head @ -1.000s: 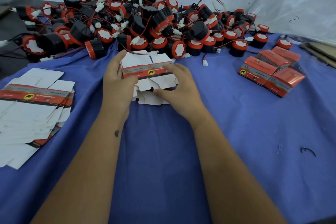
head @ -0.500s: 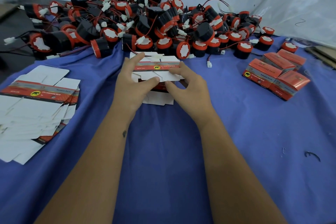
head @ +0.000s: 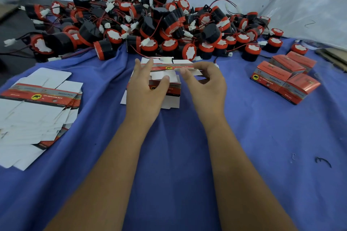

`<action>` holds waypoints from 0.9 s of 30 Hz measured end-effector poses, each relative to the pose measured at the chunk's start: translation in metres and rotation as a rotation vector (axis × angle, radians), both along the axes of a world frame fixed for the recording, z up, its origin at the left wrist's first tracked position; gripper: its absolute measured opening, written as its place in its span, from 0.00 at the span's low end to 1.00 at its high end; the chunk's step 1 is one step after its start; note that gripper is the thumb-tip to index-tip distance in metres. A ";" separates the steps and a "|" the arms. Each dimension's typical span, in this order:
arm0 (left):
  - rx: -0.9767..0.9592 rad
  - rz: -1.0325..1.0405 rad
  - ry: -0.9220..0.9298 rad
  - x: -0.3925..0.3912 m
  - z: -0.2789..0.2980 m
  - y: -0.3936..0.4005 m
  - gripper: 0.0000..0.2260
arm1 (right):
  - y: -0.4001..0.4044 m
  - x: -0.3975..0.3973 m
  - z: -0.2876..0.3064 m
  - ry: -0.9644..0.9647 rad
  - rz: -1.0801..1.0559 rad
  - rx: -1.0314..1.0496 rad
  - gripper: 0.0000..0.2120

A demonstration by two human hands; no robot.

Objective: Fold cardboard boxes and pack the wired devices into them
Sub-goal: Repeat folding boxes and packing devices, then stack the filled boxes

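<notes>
Done so far: we count about four folded boxes [head: 285, 80] sitting closed in a cluster at the right of the desk [head: 187, 155], on the blue cloth. Can't see inside them, so whether they're actually packed is a guess, but they look finished.

In hand right now: one flat box blank [head: 172, 67], lifted just above a small stack of blanks [head: 169, 97] in the middle. It's not opened into a box shape yet.

Left hand [head: 144, 92]: fingers reach up along the blank's left end, thumb pressing its white flap from below, so it's gripping the blank.

Right hand [head: 206, 82]: fingers curled, pinching the blank's right edge between thumb and forefinger.

Where we are on this one: we'd say just starting the fold. No walls up, no flaps tucked.

Still to fold: a big fanned pile of flat blanks [head: 35, 110] at the left, well apart from the hands, plus the small stack under them.

Still to pack: the heap of wired devices [head: 150, 28] along the back, black bodies with red caps, red wires and white plugs all tangled. Way too many to count.

Overall: early days, we reckon. A handful of boxes closed versus a mountain of devices and loads of blanks left.
</notes>
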State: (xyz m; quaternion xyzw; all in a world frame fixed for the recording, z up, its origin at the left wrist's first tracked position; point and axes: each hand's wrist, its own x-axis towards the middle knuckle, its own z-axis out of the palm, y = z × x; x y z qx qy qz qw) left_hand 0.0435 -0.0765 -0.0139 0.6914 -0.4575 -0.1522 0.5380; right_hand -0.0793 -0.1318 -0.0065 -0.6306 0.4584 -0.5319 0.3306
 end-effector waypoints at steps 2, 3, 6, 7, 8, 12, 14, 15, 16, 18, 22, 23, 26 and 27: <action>0.026 -0.012 -0.020 -0.001 0.001 0.000 0.30 | 0.001 0.000 0.002 -0.037 -0.019 0.022 0.15; 0.032 -0.009 -0.038 -0.001 0.001 0.000 0.32 | 0.001 0.000 0.002 -0.053 -0.019 0.028 0.15; -0.005 -0.001 -0.050 0.000 -0.001 -0.001 0.32 | 0.004 0.003 0.003 -0.085 0.014 0.014 0.16; -0.029 -0.001 -0.025 0.000 0.000 -0.001 0.30 | 0.006 0.004 0.003 -0.087 0.031 0.002 0.15; -0.047 0.009 0.008 0.000 0.000 -0.001 0.27 | 0.007 0.005 0.003 -0.080 0.048 -0.021 0.14; -0.046 0.048 0.179 0.006 -0.003 -0.004 0.10 | 0.013 0.010 0.004 0.001 0.112 -0.203 0.16; -0.035 0.054 0.188 0.009 -0.004 -0.006 0.10 | 0.014 0.011 0.003 0.037 0.155 -0.251 0.22; -0.044 0.060 0.165 0.010 -0.005 -0.006 0.11 | 0.013 0.012 0.002 0.046 0.173 -0.233 0.28; -0.058 0.071 0.139 0.010 -0.007 -0.006 0.13 | 0.013 0.012 0.002 0.049 0.184 -0.196 0.34; -0.079 0.097 0.126 0.009 -0.008 -0.007 0.14 | 0.012 0.013 0.000 0.029 0.198 -0.134 0.41; -0.088 0.090 0.206 0.007 -0.004 -0.007 0.12 | 0.008 0.013 -0.002 0.040 0.212 -0.111 0.43; -0.101 0.087 0.259 0.007 -0.003 -0.006 0.11 | 0.008 0.012 -0.003 0.061 0.221 -0.110 0.43; -0.170 0.049 0.492 0.008 0.002 -0.006 0.12 | 0.008 0.011 -0.005 0.144 0.288 -0.132 0.43; -0.189 0.017 0.565 0.009 0.002 -0.006 0.15 | 0.008 0.010 -0.006 0.175 0.322 -0.132 0.43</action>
